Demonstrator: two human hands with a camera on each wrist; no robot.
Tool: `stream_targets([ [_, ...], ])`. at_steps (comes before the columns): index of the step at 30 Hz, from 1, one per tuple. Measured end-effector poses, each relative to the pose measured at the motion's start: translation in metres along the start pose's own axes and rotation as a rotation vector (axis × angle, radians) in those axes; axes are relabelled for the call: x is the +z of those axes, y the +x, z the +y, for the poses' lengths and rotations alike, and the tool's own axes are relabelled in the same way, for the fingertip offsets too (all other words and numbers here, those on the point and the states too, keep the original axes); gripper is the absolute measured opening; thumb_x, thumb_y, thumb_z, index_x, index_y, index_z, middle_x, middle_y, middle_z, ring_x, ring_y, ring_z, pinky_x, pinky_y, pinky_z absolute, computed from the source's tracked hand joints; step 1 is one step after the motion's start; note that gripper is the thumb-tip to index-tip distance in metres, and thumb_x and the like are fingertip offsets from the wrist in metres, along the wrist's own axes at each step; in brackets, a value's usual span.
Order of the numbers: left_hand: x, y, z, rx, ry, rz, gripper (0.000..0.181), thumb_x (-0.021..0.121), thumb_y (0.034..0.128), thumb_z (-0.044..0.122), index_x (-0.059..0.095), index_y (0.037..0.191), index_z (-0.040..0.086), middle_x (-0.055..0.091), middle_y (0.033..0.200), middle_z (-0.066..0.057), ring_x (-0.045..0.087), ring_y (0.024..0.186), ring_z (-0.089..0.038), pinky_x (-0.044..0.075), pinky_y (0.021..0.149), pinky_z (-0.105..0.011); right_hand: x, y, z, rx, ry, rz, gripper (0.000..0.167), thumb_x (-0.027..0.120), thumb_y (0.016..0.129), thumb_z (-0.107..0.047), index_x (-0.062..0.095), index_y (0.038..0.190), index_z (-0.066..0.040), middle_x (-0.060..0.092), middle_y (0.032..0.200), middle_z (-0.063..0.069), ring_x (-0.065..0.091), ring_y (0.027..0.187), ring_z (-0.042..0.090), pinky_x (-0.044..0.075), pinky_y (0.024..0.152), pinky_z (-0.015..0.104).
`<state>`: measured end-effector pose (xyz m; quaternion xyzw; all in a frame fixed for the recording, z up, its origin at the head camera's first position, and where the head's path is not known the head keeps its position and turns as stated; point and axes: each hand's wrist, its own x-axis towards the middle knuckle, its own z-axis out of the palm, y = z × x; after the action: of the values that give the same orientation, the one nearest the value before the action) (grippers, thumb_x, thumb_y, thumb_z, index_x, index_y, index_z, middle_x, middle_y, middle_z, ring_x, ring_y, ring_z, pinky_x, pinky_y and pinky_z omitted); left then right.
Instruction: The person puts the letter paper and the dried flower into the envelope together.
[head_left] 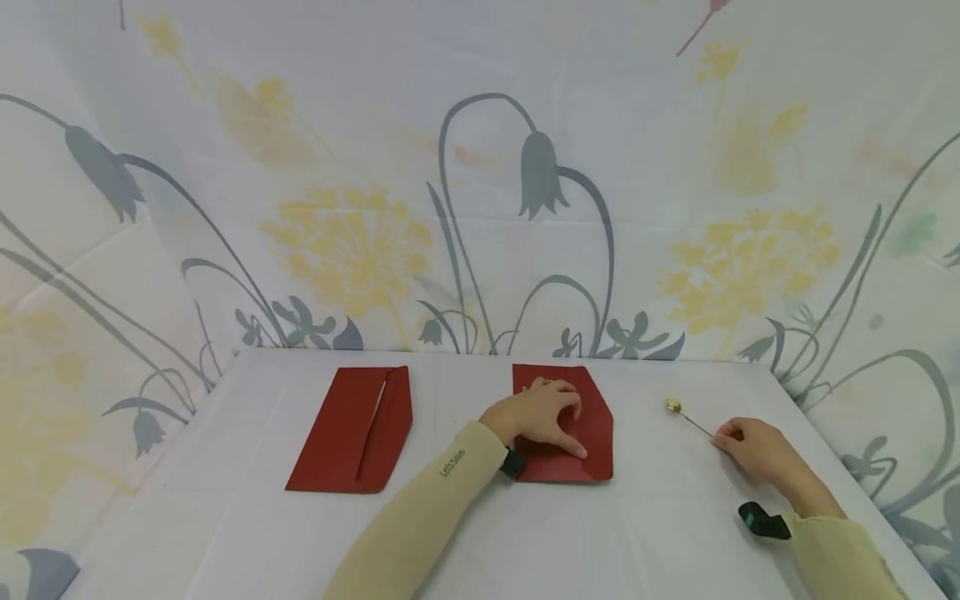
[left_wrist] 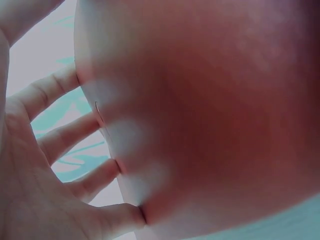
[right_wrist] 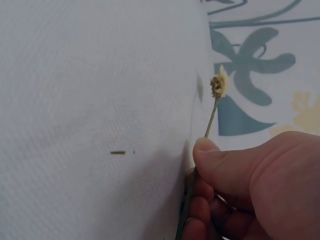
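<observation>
My left hand [head_left: 542, 414] rests on a red envelope [head_left: 596, 421] in the middle of the table, fingers spread and covering part of it. The left wrist view shows the fingertips [left_wrist: 107, 172] touching the blurred red paper [left_wrist: 215, 115]. Over the table's right side, my right hand [head_left: 757, 450] pinches a small dried flower [head_left: 673, 406] by its thin stem. Seen up close from the right wrist, the pale flower head [right_wrist: 219, 86] points away from the thumb, and the stem runs down past the curled fingers.
To the left lies a second red envelope [head_left: 337, 433], with a pale edge showing along its slit. A short brown stem bit [right_wrist: 117, 152] lies on the white cloth in the right wrist view. A flower-printed curtain [head_left: 480, 167] stands behind the table.
</observation>
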<state>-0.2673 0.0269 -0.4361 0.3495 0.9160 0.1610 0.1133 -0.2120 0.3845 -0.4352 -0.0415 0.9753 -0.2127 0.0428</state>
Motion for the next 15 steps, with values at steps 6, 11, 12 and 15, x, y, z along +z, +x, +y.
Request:
stream_targets([
  [6, -0.0016, -0.001, -0.0013, -0.003, -0.003, 0.014, 0.048, 0.075, 0.0756, 0.065, 0.056, 0.099, 0.029, 0.044, 0.143, 0.008, 0.039, 0.115, -0.016, 0.043, 0.1, -0.043, -0.0033, -0.0006, 0.0011, -0.066, 0.021, -0.014, 0.013, 0.063, 0.097, -0.014, 0.062, 0.091, -0.002, 0.057, 0.081, 0.002, 0.048, 0.074, 0.018, 0.041, 0.068, 0.036],
  [11, -0.0031, -0.0005, -0.0003, 0.008, -0.015, 0.012, 0.047, 0.076, 0.076, 0.064, 0.055, 0.099, 0.029, 0.045, 0.142, 0.008, 0.04, 0.116, -0.017, 0.044, 0.098, -0.041, -0.0091, -0.0026, 0.0025, -0.077, 0.061, -0.052, 0.017, 0.064, 0.097, -0.014, 0.066, 0.103, 0.002, 0.064, 0.09, 0.004, 0.052, 0.081, 0.018, 0.044, 0.073, 0.038],
  [12, -0.0028, -0.0004, -0.0002, 0.008, -0.017, 0.01, 0.047, 0.076, 0.0759, 0.064, 0.055, 0.099, 0.029, 0.045, 0.142, 0.008, 0.04, 0.116, -0.017, 0.044, 0.097, -0.041, -0.0094, -0.0034, 0.0024, -0.079, 0.074, -0.059, 0.02, 0.064, 0.097, -0.015, 0.066, 0.107, 0.003, 0.065, 0.094, 0.005, 0.053, 0.083, 0.018, 0.046, 0.074, 0.037],
  [15, -0.0011, 0.0003, 0.0, 0.005, -0.02, 0.003, 0.047, 0.076, 0.0758, 0.065, 0.055, 0.099, 0.029, 0.045, 0.142, 0.009, 0.039, 0.115, -0.016, 0.045, 0.094, -0.039, -0.0077, -0.0071, 0.0008, -0.082, 0.136, -0.077, 0.026, 0.062, 0.099, -0.016, 0.066, 0.116, 0.004, 0.067, 0.104, 0.01, 0.054, 0.086, 0.017, 0.047, 0.074, 0.033],
])
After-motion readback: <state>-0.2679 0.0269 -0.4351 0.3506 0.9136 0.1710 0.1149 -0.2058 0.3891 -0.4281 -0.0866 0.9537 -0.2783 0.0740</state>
